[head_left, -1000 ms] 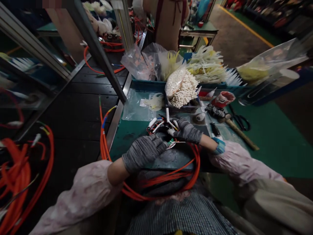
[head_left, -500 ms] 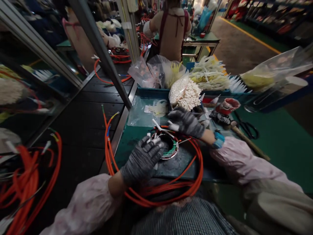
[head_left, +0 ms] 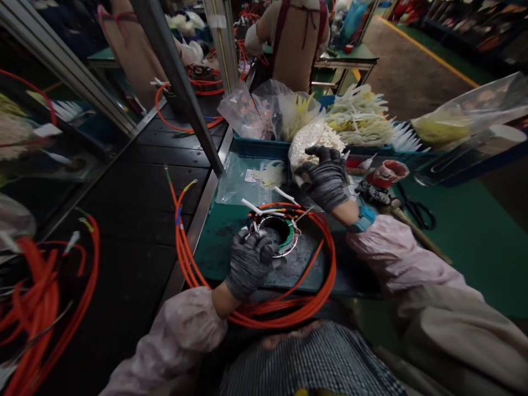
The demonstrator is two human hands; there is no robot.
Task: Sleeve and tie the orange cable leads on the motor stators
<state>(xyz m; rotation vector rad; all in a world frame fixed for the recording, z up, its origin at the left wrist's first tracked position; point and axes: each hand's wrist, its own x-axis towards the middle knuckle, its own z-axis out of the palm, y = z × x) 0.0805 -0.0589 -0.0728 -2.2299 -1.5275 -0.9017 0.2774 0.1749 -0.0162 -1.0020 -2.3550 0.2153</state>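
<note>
A round wound coil part (head_left: 277, 234) with green and white leads lies on the green bench (head_left: 474, 242), ringed by a loop of orange cable (head_left: 322, 258). My left hand (head_left: 249, 259), in a grey glove, is curled on the near left rim of the coil part. My right hand (head_left: 325, 176), also gloved, reaches into the bag of white sleeves (head_left: 307, 142) at the back, its fingers bent over the sleeve ends. Whether it holds one is hidden. White-sleeved wire ends (head_left: 264, 209) stick up from the coil.
A blue tray (head_left: 264, 147) at the back holds bags of sleeves and ties (head_left: 358, 115). A red tape roll (head_left: 386, 173), scissors (head_left: 416, 209) and a wooden-handled tool (head_left: 416, 234) lie to the right. More orange cables (head_left: 41, 308) lie on the dark conveyor at left. Another person (head_left: 299, 41) stands ahead.
My right hand left the coil part and moved back and up to the bag of white sleeves. My left hand slid onto the coil's near rim.
</note>
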